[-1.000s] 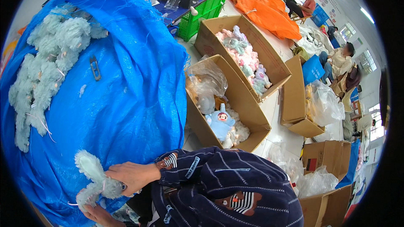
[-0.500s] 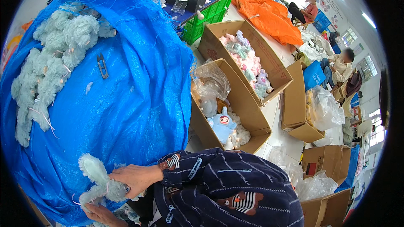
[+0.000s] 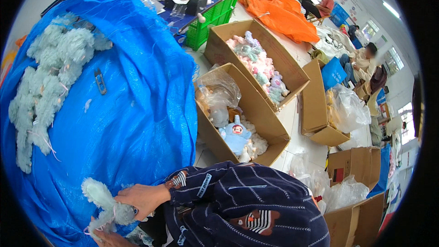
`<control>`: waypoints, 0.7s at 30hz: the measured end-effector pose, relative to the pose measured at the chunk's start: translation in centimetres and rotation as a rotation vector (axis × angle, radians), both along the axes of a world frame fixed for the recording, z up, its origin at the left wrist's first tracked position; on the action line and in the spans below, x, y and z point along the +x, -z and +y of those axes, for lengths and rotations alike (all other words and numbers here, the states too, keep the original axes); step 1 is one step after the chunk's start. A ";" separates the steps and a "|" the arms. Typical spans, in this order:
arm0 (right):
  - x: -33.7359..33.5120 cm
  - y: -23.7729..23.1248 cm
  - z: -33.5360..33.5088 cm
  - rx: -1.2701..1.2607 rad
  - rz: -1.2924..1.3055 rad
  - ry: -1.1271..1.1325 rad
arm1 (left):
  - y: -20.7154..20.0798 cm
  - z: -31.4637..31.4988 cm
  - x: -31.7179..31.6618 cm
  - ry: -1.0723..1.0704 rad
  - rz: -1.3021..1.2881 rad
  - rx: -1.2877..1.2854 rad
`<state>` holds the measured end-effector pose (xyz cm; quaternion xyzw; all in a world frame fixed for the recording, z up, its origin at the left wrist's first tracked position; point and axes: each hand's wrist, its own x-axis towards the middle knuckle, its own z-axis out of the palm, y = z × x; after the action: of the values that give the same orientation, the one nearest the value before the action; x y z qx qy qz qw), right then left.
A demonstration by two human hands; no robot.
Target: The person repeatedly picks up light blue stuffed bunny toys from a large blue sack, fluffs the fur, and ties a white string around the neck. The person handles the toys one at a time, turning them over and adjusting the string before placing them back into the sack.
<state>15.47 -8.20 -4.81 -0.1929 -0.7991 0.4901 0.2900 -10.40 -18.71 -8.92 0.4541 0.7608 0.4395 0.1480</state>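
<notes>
A pale blue-green plush toy (image 3: pixel 109 210) with long fluffy ears is between my hands at the lower left, over a blue tarp (image 3: pixel 151 123). My right hand (image 3: pixel 144 199) is closed round its upper part, just under the upright ear. Lower down, my left hand (image 3: pixel 109 238) grips the plush from beneath, partly cut off by the picture edge. A thin pink ribbon shows near its fingers. More pale blue-green plush pieces (image 3: pixel 59 64) lie heaped on the tarp's far left, pink ribbons hanging from them. Small thread snips (image 3: pixel 100 81) rest beside the heap.
Right of the tarp stand open cardboard boxes: one (image 3: pixel 270 148) holds a light blue doll (image 3: pixel 235 138), another (image 3: pixel 297 80) pastel plush toys. Green crates (image 3: pixel 224 11) and a blue table (image 3: pixel 180 18) are behind. An orange sheet (image 3: pixel 279 13) covers the floor farther off; two people sit at the right.
The whole view has shifted, so the tarp and boxes appear slightly farther left. Both hands keep hold of the plush toy, which has tilted a little.
</notes>
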 end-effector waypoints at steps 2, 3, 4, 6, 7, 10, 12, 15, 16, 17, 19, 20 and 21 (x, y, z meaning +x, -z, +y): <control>-0.1 -0.3 0.1 -0.008 -0.009 0.005 | -1.8 0.8 1.3 -0.015 -0.042 0.029; -0.1 -0.4 0.1 -0.013 -0.014 0.007 | -2.5 1.2 1.8 -0.008 -0.070 0.049; -0.1 -0.5 0.1 -0.005 0.004 0.043 | -3.1 1.7 2.2 0.008 -0.098 0.066; -0.1 -0.7 0.1 0.011 0.037 0.114 | -4.4 2.1 3.0 0.094 -0.138 0.084; -0.1 -0.9 0.1 0.004 0.049 0.141 | -5.2 2.2 3.6 0.134 -0.101 0.075; 0.1 -2.0 0.4 -0.038 0.080 0.181 | -7.4 2.4 5.9 0.328 -0.068 0.019; 0.2 -3.2 0.6 -0.087 0.103 0.160 | -7.0 1.6 7.1 0.489 -0.159 -0.078; -0.3 -3.7 0.4 -0.168 0.134 0.126 | -0.8 -1.1 6.3 0.482 -0.387 -0.135; 0.4 -3.7 0.5 -0.145 0.145 0.182 | 1.3 -0.6 6.2 0.502 -0.469 -0.151; 0.1 -3.7 0.3 -0.122 0.156 0.189 | 1.3 -0.6 6.5 0.455 -0.491 -0.143; -0.3 -3.7 0.0 -0.098 0.170 0.193 | 1.2 -0.4 7.1 0.365 -0.534 -0.126; -0.5 -3.7 -0.1 -0.095 0.172 0.190 | 0.9 -0.4 7.3 0.322 -0.614 -0.100; -0.6 -3.7 -0.1 -0.091 0.175 0.185 | 0.0 -0.2 7.9 0.278 -0.691 -0.071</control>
<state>14.86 -8.30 -1.11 -0.2354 -0.7264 0.5120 0.3934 -2.53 -18.89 -8.93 0.3725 0.6117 0.5160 0.4700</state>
